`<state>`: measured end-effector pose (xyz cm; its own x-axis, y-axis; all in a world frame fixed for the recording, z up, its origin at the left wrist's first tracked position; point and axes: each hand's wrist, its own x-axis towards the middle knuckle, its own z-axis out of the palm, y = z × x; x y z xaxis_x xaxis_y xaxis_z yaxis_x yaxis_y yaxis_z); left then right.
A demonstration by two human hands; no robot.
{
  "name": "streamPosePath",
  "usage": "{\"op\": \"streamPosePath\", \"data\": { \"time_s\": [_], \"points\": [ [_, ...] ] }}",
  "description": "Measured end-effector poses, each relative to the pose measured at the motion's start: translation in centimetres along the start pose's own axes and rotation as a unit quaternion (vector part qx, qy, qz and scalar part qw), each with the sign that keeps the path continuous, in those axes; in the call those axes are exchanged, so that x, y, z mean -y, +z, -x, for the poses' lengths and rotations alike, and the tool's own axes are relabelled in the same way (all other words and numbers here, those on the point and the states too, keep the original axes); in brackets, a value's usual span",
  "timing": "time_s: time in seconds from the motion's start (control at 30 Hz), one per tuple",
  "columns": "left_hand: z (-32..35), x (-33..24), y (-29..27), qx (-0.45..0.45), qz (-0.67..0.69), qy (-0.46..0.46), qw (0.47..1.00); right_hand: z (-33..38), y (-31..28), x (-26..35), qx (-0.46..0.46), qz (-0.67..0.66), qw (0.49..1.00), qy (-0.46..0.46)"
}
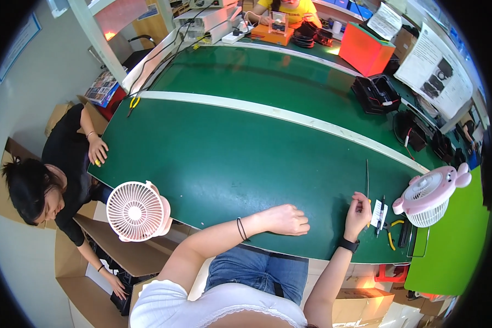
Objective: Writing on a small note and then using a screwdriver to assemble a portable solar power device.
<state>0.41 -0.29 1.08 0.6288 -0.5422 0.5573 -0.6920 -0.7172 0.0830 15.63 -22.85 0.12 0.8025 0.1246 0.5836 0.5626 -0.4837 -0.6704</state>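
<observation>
My left hand (287, 220) rests in a loose fist near the front edge of the green workbench (246, 158), with nothing showing in it. To its right, my right hand (359, 212) is closed at a screwdriver (367, 177), whose long thin shaft points away from me. Part of the screwdriver is hidden by the fingers. Beside that hand lie a white paper slip (379, 214) with a dark slim tool on it and yellow-handled pliers (391, 236). A pink fan with rabbit ears (427, 192) is at the bench's right end. A pale pink fan (136, 211) is at the left front edge.
At the left, a co-worker (65, 164) bends with one hand in an open cardboard box (74, 273). A white divider strip (268, 112) crosses the bench. Beyond it are black cases (375, 94) and an orange box (366, 49). Another person (290, 11) sits opposite.
</observation>
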Motion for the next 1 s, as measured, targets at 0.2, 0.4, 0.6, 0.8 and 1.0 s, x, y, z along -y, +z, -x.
{"op": "streamPosePath", "data": {
  "time_s": [0.2, 0.4, 0.6, 0.8, 1.0],
  "points": [
    [-0.1, -0.1, 0.4, -0.013, 0.028, -0.002, 1.0, 0.0, -0.1, 0.0, -0.005, -0.007, 1.0, 0.01],
    [0.5, -0.2, 0.4, -0.017, 0.018, -0.013, 1.0, 0.1, 0.3, 0.2, -0.005, -0.004, 1.0, -0.003],
    [0.8, 0.2, 0.4, -0.009, 0.034, -0.011, 0.999, -0.1, 0.5, 0.4, -0.004, 0.008, 1.0, -0.005],
    [0.2, 0.5, 1.0, -0.016, 0.08, -0.013, 0.997, -0.7, -0.3, 0.7, 0.005, -0.023, 0.999, 0.029],
    [0.4, 0.4, 0.0, 0.028, 0.072, -0.023, 0.997, -5.3, -0.1, 1.5, 0.029, 0.036, 0.996, 0.074]
  ]
}}
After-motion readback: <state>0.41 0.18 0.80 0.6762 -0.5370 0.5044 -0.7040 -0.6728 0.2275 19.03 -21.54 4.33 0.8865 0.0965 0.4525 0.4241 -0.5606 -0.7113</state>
